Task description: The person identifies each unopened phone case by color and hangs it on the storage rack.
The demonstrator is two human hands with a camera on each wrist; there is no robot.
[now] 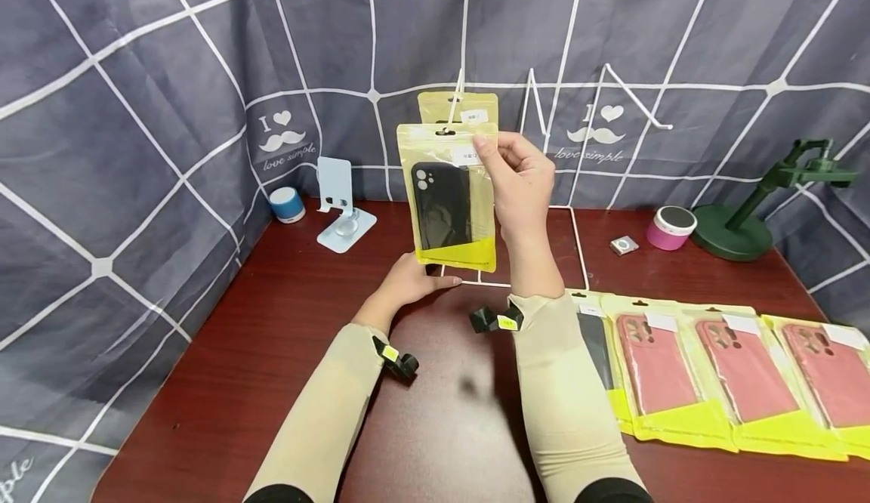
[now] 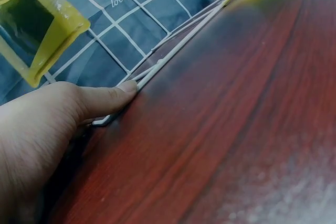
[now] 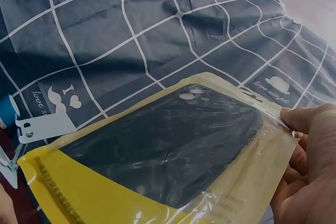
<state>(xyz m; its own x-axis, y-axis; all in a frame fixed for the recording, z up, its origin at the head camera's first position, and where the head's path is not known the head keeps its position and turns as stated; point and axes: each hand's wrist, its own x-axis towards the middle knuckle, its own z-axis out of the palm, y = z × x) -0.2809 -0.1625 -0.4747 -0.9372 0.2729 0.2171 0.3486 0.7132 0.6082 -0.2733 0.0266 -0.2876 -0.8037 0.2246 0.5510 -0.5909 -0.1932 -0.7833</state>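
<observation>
My right hand point(image 1: 526, 186) pinches the upper corner of a clear-and-yellow pouch with a black phone case point(image 1: 442, 205) inside. The pouch hangs upright, its hang hole right at the tip of a hook on the white wire display rack point(image 1: 577, 246). Behind it, another yellow pouch point(image 1: 431, 105) hangs on the same hook, mostly covered. In the left wrist view, my left hand point(image 2: 47, 124) holds the rack's base at the front corner, thumb along the wire; its other fingers are hidden.
Several pouches with pink phone cases point(image 1: 659, 367) lie in an overlapping row at right, beside one with a dark case point(image 1: 596, 348). A light-blue phone stand point(image 1: 336, 193) and blue round container point(image 1: 287, 205) stand back left; a pink round container point(image 1: 671, 228) and green stand point(image 1: 734, 231) back right.
</observation>
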